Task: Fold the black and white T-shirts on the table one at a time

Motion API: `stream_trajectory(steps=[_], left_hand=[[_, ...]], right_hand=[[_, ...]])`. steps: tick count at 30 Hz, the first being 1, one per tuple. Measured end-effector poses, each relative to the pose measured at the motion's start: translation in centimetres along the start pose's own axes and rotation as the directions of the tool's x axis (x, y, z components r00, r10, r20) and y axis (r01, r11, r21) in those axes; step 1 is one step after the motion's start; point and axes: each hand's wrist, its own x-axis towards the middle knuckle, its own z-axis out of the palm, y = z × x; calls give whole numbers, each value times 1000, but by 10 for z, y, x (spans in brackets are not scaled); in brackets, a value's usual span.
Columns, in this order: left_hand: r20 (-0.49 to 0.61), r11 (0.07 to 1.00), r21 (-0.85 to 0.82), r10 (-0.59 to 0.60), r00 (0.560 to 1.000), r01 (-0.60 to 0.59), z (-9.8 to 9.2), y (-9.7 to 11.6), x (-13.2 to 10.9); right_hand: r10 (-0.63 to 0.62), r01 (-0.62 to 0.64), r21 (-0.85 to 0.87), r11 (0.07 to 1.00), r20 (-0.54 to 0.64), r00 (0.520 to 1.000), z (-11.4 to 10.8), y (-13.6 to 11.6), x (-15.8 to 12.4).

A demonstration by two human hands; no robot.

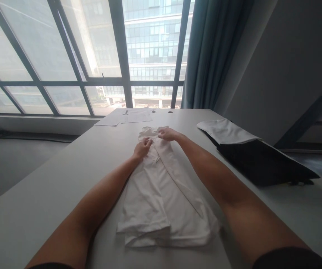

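A white shirt (161,194) lies lengthwise on the table in front of me, its sides folded inward and its cloth creased. The wider end is close to me, with layers slightly uneven at the hem. Bunched cloth gathers at the narrow far end. My left hand (143,148) is closed on the shirt's left side near that end, thumb and fingers pinching the fabric. Slightly farther away, my right hand (166,133) grips the bunched cloth on the right. Its fingertips are partly lost in the folds.
The white table (74,179) stretches toward the windows. Paper sheets (137,116) lie at its far left, near two round holes. On the right, a folded white cloth (225,130) rests partly on a black flat item (264,162). A blue curtain (211,56) hangs behind.
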Motion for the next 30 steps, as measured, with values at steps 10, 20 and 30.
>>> stream_trajectory(steps=[10,20,30], left_hand=[[266,810,543,84,960,-221,16,22,-10],[309,793,559,72,948,-243,42,24,28],[272,793,555,110,956,-249,62,33,66]], right_hand=[[224,-194,-112,975,436,872,-17,16,-97],[118,-68,-249,966,192,974,16,12,-100],[129,-147,-233,961,-94,987,34,47,-87]])
